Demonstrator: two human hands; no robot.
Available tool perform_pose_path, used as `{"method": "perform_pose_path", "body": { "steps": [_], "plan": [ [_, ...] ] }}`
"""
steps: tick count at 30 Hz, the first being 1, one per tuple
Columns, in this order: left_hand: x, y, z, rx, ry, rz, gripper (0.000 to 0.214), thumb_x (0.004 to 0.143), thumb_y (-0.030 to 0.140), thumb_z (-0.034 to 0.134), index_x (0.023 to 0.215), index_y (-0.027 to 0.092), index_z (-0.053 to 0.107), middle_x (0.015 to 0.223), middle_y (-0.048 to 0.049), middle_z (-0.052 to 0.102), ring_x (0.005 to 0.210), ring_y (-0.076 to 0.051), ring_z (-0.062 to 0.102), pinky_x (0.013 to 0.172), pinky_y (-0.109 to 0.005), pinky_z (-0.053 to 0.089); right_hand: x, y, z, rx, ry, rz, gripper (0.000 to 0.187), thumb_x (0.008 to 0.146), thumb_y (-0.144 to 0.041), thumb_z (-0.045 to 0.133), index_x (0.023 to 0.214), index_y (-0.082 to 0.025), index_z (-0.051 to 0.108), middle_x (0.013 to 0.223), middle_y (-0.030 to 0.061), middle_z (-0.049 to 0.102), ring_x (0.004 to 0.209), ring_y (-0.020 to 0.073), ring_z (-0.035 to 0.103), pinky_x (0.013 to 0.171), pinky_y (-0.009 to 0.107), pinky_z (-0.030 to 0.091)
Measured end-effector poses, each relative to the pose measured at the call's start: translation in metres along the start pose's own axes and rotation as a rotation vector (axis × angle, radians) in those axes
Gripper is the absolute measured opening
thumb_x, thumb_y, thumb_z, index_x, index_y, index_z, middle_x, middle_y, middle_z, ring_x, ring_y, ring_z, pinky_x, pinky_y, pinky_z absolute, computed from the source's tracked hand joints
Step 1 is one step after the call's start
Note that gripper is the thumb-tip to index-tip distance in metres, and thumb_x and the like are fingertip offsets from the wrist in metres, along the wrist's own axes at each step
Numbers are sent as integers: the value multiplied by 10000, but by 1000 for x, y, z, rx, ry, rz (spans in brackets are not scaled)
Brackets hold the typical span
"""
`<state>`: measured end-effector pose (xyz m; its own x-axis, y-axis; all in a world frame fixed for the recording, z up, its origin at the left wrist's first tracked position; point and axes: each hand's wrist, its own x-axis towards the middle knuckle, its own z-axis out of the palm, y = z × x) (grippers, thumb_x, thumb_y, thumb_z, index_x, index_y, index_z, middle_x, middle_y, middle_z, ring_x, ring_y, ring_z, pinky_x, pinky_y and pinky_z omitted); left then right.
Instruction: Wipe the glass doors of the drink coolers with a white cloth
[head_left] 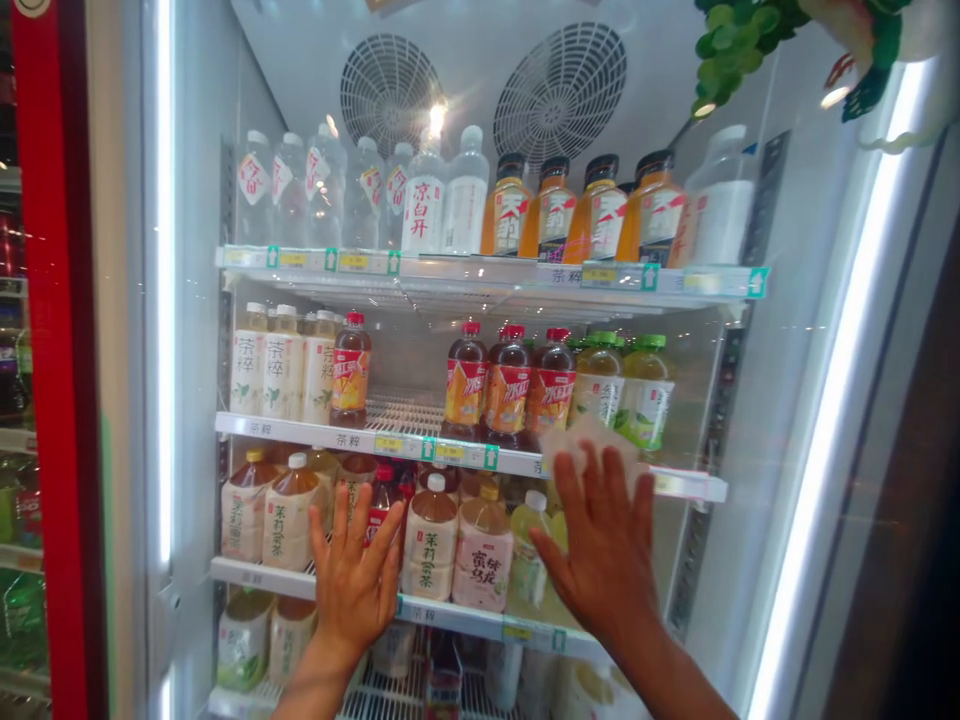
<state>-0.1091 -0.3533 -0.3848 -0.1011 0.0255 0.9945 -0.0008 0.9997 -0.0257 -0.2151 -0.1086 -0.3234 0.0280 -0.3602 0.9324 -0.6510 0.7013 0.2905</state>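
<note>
My left hand (354,572) is raised with its fingers spread and its palm toward the glass door of a drinks fridge. Nothing shows in it. Behind it stand tea bottles (290,510) on a lower shelf. My right hand (604,545) lies flat, fingers stretched upward, over a thin pale cloth (566,442) that seems pressed against the glass. Most of the cloth is hidden under the fingers, and its exact material is unclear. Past that hand are a green-tinted bottle (529,560) and the edge of the middle shelf (686,486).
Clear water bottles (322,185) and orange drinks with black caps (553,215) line the top shelf. Red-capped bottles (510,390) stand on the middle shelf. A bright light strip (844,350) runs down the right. Red framing (56,350) borders the left. Grape decoration (735,50) hangs upper right.
</note>
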Motion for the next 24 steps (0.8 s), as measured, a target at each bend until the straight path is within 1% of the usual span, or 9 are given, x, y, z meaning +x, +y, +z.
{"method": "perform_pose_path", "body": {
  "steps": [2, 5, 7, 11, 13, 17, 19, 22, 24],
  "plan": [
    [0, 0, 0, 7, 8, 3, 640, 943, 181, 561, 1543, 327, 393, 1691, -45, 238, 1583, -326, 158, 1275, -639, 35, -9, 1, 0, 7, -15, 9, 813, 1010, -567, 405, 1630, -116, 135, 1715, 100, 30, 1597, 309, -6, 1288, 570, -32],
    [1, 1, 0, 17, 9, 5, 647, 944, 177, 555, 1547, 332, 382, 1692, -38, 235, 1583, -319, 160, 1276, -634, 37, -36, -16, 5, 71, -124, -350, 847, 961, -666, 462, 1602, -142, 281, 1699, 60, 182, 1600, 289, 44, 1307, 533, -19],
    [2, 1, 0, 19, 5, 6, 654, 941, 173, 556, 1549, 334, 378, 1693, -35, 233, 1583, -318, 161, 1277, -631, 43, -41, -23, 7, 94, -171, -472, 791, 949, -656, 506, 1564, -174, 381, 1654, 34, 339, 1601, 265, 61, 1314, 516, -10],
    [3, 1, 0, 26, 3, 8, 674, 934, 160, 565, 1552, 340, 368, 1697, -29, 221, 1585, -315, 156, 1278, -625, 43, -14, -16, 4, 51, -81, -168, 765, 970, -565, 515, 1557, -96, 374, 1612, 140, 408, 1602, 285, 20, 1296, 567, -22],
    [3, 2, -1, 31, 2, 13, 681, 931, 156, 567, 1555, 337, 362, 1700, -29, 212, 1586, -314, 149, 1278, -621, 42, -6, -18, 4, 58, -49, -95, 791, 970, -581, 502, 1555, -65, 365, 1606, 174, 406, 1600, 306, 29, 1288, 589, -17],
    [3, 2, -2, 35, 0, 19, 687, 929, 155, 573, 1558, 329, 357, 1703, -32, 202, 1587, -312, 146, 1281, -610, 39, -17, -30, 7, 151, -129, -459, 720, 968, -641, 484, 1514, -171, 460, 1570, 45, 495, 1575, 238, 199, 1319, 477, 34],
    [3, 2, -2, 35, 0, 21, 692, 926, 153, 577, 1558, 328, 356, 1702, -33, 203, 1587, -312, 148, 1281, -609, 39, -16, -30, 8, 161, -130, -495, 716, 969, -651, 479, 1524, -198, 449, 1558, 23, 512, 1549, 219, 273, 1319, 450, 87],
    [2, 2, -2, 35, -1, 20, 697, 926, 150, 574, 1559, 336, 351, 1700, -31, 210, 1587, -312, 144, 1279, -614, 38, -3, -25, 8, 111, -58, -190, 777, 978, -629, 467, 1585, -164, 329, 1586, 92, 463, 1560, 281, 251, 1301, 545, 86],
    [2, 1, -3, 35, -1, 17, 699, 926, 150, 571, 1560, 343, 348, 1700, -28, 212, 1587, -313, 145, 1278, -619, 40, 1, -29, 9, 96, -37, -89, 812, 976, -652, 443, 1591, -140, 309, 1611, 117, 415, 1579, 303, 185, 1294, 579, 44]
  ]
}}
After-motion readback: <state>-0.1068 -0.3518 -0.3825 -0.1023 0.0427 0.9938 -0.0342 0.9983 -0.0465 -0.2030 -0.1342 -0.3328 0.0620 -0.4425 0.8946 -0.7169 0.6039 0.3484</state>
